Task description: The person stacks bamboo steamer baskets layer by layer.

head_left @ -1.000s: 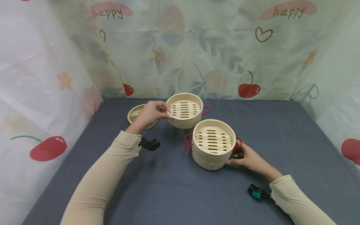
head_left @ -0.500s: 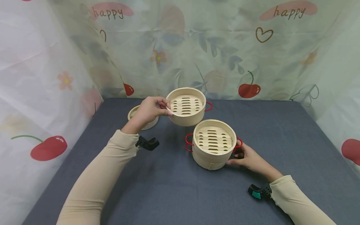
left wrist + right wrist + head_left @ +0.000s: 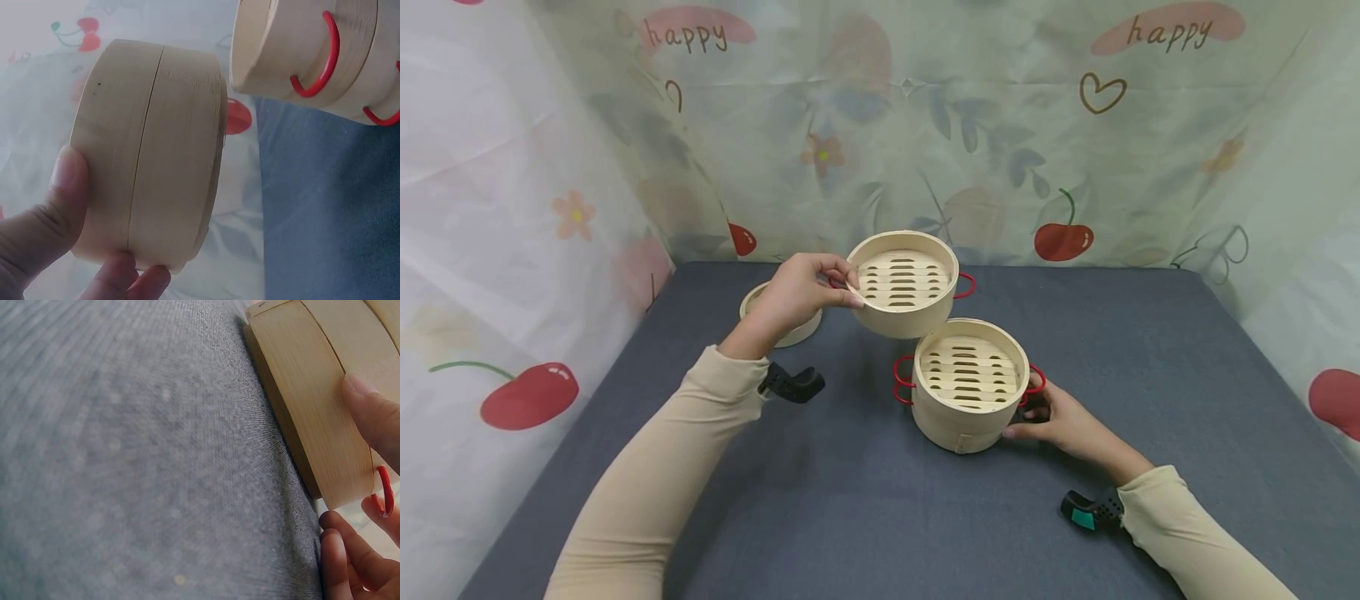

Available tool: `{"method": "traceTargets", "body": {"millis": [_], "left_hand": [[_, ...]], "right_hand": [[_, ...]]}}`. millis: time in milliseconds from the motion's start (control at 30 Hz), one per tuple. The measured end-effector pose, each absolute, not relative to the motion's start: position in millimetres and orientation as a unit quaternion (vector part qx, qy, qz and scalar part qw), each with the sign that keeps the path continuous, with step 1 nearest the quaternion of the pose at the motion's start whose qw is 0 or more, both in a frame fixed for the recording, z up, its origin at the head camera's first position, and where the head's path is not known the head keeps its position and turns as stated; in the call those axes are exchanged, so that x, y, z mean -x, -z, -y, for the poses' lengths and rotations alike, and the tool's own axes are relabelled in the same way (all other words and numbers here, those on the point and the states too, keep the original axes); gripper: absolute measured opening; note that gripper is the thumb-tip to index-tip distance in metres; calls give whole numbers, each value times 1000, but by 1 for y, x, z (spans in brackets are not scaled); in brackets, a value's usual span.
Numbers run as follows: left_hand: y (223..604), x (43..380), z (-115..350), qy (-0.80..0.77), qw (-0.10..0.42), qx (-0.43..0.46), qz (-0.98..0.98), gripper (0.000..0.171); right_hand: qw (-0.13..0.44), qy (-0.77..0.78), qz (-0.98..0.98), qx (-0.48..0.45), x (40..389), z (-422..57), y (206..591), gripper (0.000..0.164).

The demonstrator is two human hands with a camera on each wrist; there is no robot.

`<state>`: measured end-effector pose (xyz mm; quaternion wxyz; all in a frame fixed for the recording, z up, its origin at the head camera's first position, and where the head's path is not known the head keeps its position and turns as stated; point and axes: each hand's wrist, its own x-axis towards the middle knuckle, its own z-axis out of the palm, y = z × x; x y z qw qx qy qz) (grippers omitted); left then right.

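My left hand (image 3: 801,293) pinches the left rim of a round bamboo steamer basket (image 3: 904,322), thumb on the near side. The basket has a slatted bottom and red handles; it is raised above the table, its lower edge overlapping the stack's far rim in the head view. Two stacked steamer baskets (image 3: 958,425) with red handles stand on the table nearer me. From the right, my right hand (image 3: 1067,425) holds this stack, its thumb on the wall in the right wrist view and its fingers around by the red handle (image 3: 384,494).
Behind my left hand, a low round bamboo piece (image 3: 800,332) lies on the dark blue-grey tablecloth (image 3: 865,525), partly hidden by the hand. Patterned curtains (image 3: 910,125) stand at the back and both sides of the table.
My left hand has lifted the steamer basket up and moved it slightly right, toward the stack. My right hand and the stack have stayed put.
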<state>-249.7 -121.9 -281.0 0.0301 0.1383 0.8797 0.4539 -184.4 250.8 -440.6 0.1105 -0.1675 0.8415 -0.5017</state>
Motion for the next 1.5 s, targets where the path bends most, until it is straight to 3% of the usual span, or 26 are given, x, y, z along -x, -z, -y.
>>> {"method": "traceTargets", "body": {"millis": [1500], "left_hand": [[281, 207, 80, -433, 22, -178, -883, 17]], "right_hand": [[103, 509, -836, 178, 184, -252, 442, 72]]}}
